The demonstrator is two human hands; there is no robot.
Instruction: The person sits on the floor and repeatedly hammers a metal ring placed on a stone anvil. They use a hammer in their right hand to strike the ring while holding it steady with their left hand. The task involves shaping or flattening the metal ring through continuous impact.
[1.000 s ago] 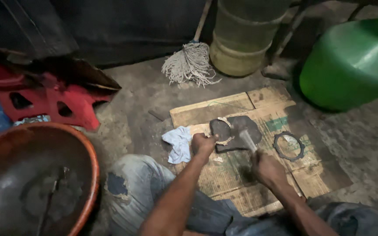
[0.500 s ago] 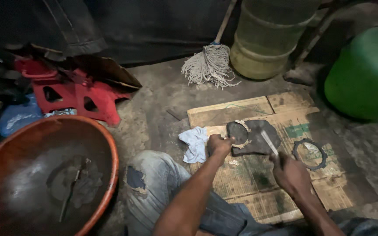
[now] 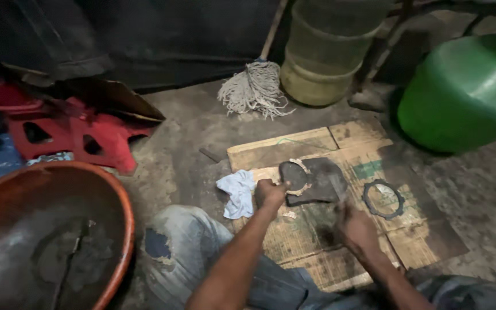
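A dark gasket sheet (image 3: 320, 182) lies on flattened cardboard (image 3: 340, 143) on the floor in front of my knees. A pale ring outline (image 3: 298, 172) sits on its left part. My left hand (image 3: 271, 193) is closed on the sheet's left edge and pins it down. My right hand (image 3: 355, 225) hovers over the cardboard just below the sheet, blurred by motion; I cannot make out anything in it. A cut-out dark ring gasket (image 3: 383, 199) rests on the cardboard to the right. A light blue rag (image 3: 238, 193) lies beside my left hand.
A large rust-orange basin (image 3: 123, 218) with grey sludge stands at the left. Behind it is an overturned red plastic stool (image 3: 73, 133). A mop head (image 3: 255, 87), stacked olive buckets (image 3: 322, 54) and a big green drum (image 3: 466, 97) line the back and right.
My right hand, which held a thin pale blade over the sheet, has drawn back toward me onto the cardboard. My left hand stays on the sheet. The view has shifted left.
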